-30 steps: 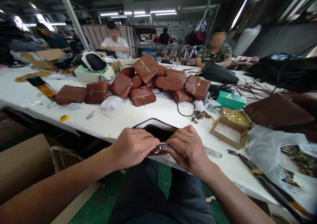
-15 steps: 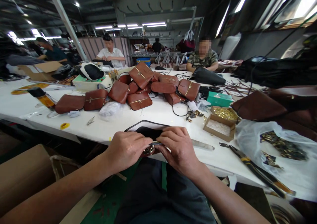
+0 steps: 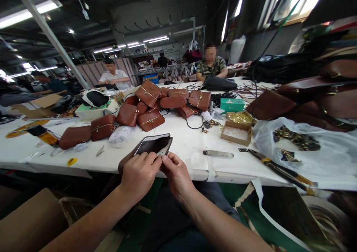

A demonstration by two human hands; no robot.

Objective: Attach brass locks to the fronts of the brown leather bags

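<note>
At the table's front edge a small brown leather bag (image 3: 128,158) is held with its mouth gaping, its dark lining showing. My left hand (image 3: 141,174) is closed over the near rim, fingers curled onto the edge. My right hand (image 3: 177,170) pinches the bag's right corner between thumb and fingers, close beside the left fingertips. What lies under the fingers is hidden. Beyond the bag is a heap of finished-looking brown bags (image 3: 150,120) with gold zips. To the right, a wrapped rod-like tool (image 3: 218,154) lies on the white table.
Pliers (image 3: 279,168) lie at the right beside a clear plastic bag (image 3: 320,162) of metal fittings. Cardboard trays (image 3: 235,132) hold small parts. Yellow tape (image 3: 72,161) and a spray can (image 3: 44,135) are on the left. Two people sit across the table.
The bag has turned, so its opening now slants toward the upper right. My right hand has moved from the near rim to the right corner. The head view has swung right.
</note>
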